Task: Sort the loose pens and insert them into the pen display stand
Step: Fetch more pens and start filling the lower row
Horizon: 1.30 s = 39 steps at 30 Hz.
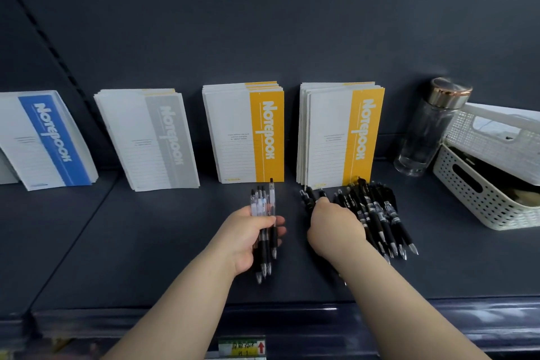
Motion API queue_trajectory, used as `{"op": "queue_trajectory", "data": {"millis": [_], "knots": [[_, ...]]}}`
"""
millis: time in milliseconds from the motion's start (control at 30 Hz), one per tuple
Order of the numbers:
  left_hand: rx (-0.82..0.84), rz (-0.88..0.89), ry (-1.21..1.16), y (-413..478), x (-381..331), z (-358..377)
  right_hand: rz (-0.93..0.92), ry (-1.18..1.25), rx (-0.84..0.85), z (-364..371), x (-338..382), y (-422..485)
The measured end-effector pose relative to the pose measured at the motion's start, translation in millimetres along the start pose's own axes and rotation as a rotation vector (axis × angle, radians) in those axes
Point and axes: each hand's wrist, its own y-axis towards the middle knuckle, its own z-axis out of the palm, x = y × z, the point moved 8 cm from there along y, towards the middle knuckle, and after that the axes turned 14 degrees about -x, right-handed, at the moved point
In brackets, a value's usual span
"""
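My left hand (pixel 248 238) is closed around a bundle of clear-barrelled pens (pixel 264 207) with black grips, tips pointing toward me. My right hand (pixel 333 226) rests on a heap of black pens (pixel 380 213) lying on the dark shelf (pixel 146 242), and its fingers curl around a few black pens (pixel 309 199) at the heap's left side. The rest of the heap fans out to the right of that hand. No pen display stand is in view.
Stacks of notebooks lean on the back panel: blue (pixel 49 140), grey (pixel 152 137), and two yellow (pixel 248 131) (pixel 342 131). A glass bottle (pixel 426 128) and two white perforated baskets (pixel 482 184) stand at the right. The shelf's front edge carries a price tag (pixel 242 348).
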Motion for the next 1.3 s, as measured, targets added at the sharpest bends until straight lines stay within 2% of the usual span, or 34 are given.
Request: {"op": "queue_trajectory", "data": {"millis": [133,233,400,567,667,1100,1300], "knots": [[0.009,-0.029,-0.099,-3,-5,-15,0.016,0.147,-0.047,-15,-2,5],[0.04,-0.06,-0.194,-8,-10,-27,0.094,0.51,-0.044,-29,6,6],[0.043,-0.056,-0.305,-18,-18,-63,0.252,1.134,0.201,-14,64,-15],[0.004,0.003,-0.371,-32,-29,-134,0.265,1.339,0.378,4,150,-41],[-0.042,0.04,-0.404,-43,-33,-198,0.212,1.377,0.458,12,214,-65],[-0.248,0.158,-0.658,-111,-30,-539,-0.041,1.255,0.686,71,531,-225],[-0.421,0.197,-0.682,-133,-22,-666,-0.165,1.197,0.797,97,650,-279]]}}
